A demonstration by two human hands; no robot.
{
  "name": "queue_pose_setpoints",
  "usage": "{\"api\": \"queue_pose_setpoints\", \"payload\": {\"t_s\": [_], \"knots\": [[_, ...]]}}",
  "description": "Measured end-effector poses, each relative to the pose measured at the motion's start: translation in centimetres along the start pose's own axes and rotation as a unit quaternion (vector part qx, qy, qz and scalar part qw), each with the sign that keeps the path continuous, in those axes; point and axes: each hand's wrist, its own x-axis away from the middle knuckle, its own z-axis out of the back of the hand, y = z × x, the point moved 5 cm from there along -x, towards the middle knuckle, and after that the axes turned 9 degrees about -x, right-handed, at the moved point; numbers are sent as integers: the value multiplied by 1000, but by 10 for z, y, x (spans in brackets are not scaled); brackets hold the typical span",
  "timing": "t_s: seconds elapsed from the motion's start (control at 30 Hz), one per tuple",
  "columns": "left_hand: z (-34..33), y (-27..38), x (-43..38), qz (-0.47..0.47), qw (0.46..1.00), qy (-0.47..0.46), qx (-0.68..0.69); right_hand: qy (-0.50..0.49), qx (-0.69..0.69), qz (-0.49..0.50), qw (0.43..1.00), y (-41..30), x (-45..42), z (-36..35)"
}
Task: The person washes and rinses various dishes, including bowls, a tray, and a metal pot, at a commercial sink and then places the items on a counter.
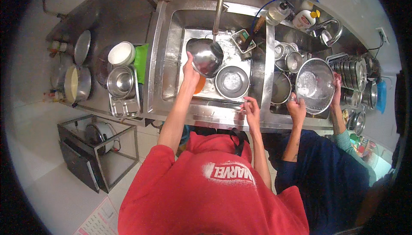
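My left hand (191,72) grips the edge of a steel bowl (206,58), tilted beneath the metal faucet (219,10) over the left sink basin (175,74). My right hand (252,109) hovers by the basin's front rim with nothing in it, its fingers loosely apart. Just beyond that hand, a round steel bowl (232,82) rests on the basin floor. Part of an orange item (200,85) shows beside my left wrist; my arm hides the rest. A small white basket (241,43) holding a green item sits at the basin's back right.
At right, a co-worker's hands (296,109) hold a large sudsy bowl (314,85) over the second basin. Steel cups (293,61) lie there. Pump bottles (277,13) stand behind. Stacked plates (351,72) line the far right. Leftward are a white bowl (120,53) and compartment tray (124,108).
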Motion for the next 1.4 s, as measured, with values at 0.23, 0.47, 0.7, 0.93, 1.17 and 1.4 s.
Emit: {"api": "queue_pose_setpoints", "payload": {"t_s": [0.23, 0.47, 0.7, 0.93, 1.17, 1.4], "knots": [[-12, -13, 3, 20, 998, -15, -59, -58, 312, 196, 928, -75, -39, -91], [-51, -10, 48, -64, 993, 28, -99, -53, 594, 218, 773, -77, -79, -129], [-37, -6, 34, -82, 990, 39, -106, -59, 618, 172, 765, -71, -86, -109], [-44, -13, -5, -56, 981, 59, -176, -54, 265, 76, 960, -7, -76, -43], [-44, -30, -60, 18, 997, 5, 79, -75, 115, -13, 990, 13, -41, -35], [-6, -15, -32, 15, 998, 3, 66, 2, -7, -38, 999, -11, -48, -45]]}}
